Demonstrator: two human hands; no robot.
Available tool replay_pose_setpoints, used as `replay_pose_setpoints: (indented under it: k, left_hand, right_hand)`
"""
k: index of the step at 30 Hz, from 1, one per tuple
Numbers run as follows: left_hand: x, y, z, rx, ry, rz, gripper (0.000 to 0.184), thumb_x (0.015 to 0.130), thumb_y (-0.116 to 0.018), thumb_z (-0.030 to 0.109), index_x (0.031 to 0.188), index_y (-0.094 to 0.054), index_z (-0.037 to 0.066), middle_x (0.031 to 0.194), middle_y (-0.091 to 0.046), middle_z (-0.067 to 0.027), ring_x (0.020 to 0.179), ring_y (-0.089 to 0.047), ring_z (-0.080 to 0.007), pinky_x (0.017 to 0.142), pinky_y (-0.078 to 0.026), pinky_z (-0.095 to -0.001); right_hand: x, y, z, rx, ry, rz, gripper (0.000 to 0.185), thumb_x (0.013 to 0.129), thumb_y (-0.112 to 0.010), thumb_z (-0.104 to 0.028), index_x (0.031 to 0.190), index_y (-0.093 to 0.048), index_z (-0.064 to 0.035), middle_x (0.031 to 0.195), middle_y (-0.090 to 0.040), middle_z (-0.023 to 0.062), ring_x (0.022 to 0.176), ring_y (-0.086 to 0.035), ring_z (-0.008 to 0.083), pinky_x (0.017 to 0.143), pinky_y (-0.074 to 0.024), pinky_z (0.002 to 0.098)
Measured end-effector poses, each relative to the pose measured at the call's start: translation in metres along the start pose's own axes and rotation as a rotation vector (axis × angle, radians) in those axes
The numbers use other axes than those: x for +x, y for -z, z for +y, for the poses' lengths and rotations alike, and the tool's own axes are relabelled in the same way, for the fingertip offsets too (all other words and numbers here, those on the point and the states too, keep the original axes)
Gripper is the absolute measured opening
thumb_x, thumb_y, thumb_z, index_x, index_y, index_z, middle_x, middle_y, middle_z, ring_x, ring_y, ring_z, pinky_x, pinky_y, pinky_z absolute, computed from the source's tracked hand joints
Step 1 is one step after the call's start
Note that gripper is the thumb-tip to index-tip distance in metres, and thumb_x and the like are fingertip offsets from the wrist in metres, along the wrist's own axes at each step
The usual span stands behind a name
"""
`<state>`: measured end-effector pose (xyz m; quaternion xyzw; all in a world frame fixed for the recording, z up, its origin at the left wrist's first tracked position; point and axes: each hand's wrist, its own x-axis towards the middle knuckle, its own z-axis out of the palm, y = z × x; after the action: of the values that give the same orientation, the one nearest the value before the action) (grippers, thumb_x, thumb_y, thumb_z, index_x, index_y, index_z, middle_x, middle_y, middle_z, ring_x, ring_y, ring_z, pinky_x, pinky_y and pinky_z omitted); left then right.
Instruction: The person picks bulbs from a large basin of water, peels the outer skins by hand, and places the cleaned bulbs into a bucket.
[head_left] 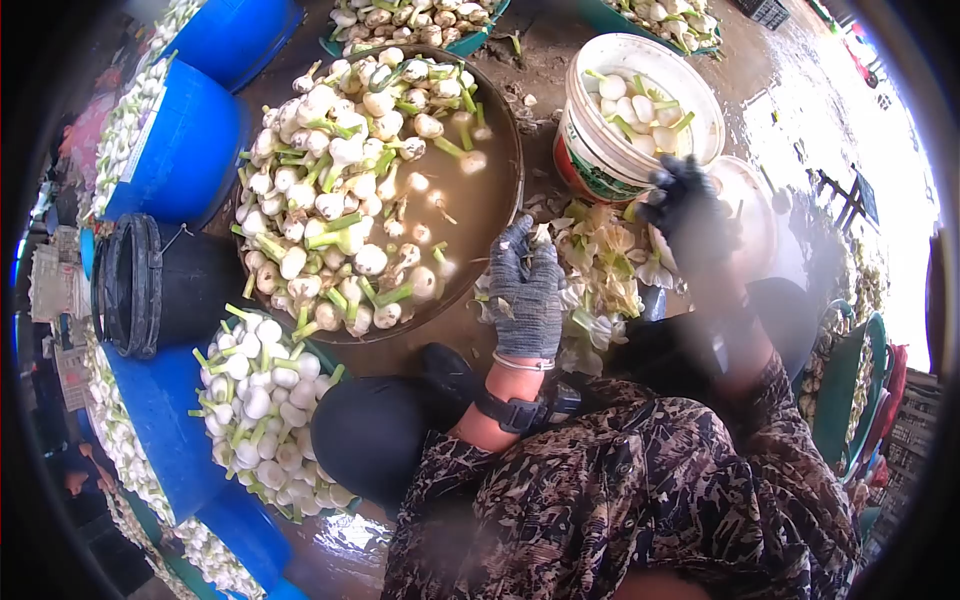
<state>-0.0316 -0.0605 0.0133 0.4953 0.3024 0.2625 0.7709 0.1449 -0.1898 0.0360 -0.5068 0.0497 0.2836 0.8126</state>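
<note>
My left hand (526, 285), in a grey striped glove, is closed beside the rim of a wide round basin (522, 160). A small pale bit shows at its fingertips, too small to name. Muddy water and many garlic bulbs (330, 190) with short green stems fill the basin. My right hand (688, 200), in a dark glove, is blurred by motion near the front of a white bucket (590, 130). Cleaned garlic bulbs (640, 110) lie in that bucket. Between my hands is a heap of peeled garlic skins (600, 260).
A pile of white garlic (265, 400) sits left of my knee. Blue tubs (175, 145) and a black bucket (140, 285) line the left side. More garlic (410, 20) stands at the back. A round white lid-like object (750, 215) lies behind my right hand on wet ground.
</note>
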Motion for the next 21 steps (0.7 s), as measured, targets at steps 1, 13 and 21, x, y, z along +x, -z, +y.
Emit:
replay_pose_setpoints:
  k: [1,13,21]
  left_hand:
    - [-0.002,0.001,0.008,-0.004,0.001,0.007,0.031,0.096,-0.056,0.008,0.126,-0.051,0.003,0.09,-0.059,-0.001,0.065,-0.052,-0.0055,0.06,-0.048,-0.0212]
    - [-0.005,0.044,0.055,0.026,-0.138,0.289,0.023,0.098,-0.05,0.008,0.118,-0.056,-0.001,0.084,-0.06,-0.0042,0.071,-0.056,-0.0087,0.069,-0.047,-0.0235]
    - [0.01,0.049,0.04,-0.204,-0.031,0.354,0.038,0.099,-0.052,0.019,0.132,-0.045,0.002,0.115,-0.053,-0.0072,0.098,-0.055,-0.013,0.088,-0.048,-0.0302]
  right_hand:
    - [0.001,-0.025,0.011,-0.147,-0.065,-0.019,0.033,0.097,-0.055,-0.037,0.106,-0.059,-0.0065,0.083,-0.066,0.004,0.061,-0.06,0.0151,0.061,-0.0555,0.0346]
    - [0.118,-0.177,0.247,-1.313,0.037,-0.444,0.071,0.09,-0.058,-0.055,0.135,-0.05,-0.0008,0.125,-0.06,0.0197,0.108,-0.058,0.0306,0.094,-0.0434,0.0354]
    - [0.079,-0.145,0.166,-0.637,0.06,-0.759,0.055,0.083,-0.075,-0.018,0.13,-0.049,-0.0033,0.11,-0.063,0.0092,0.104,-0.059,0.0163,0.092,-0.0481,0.0315]
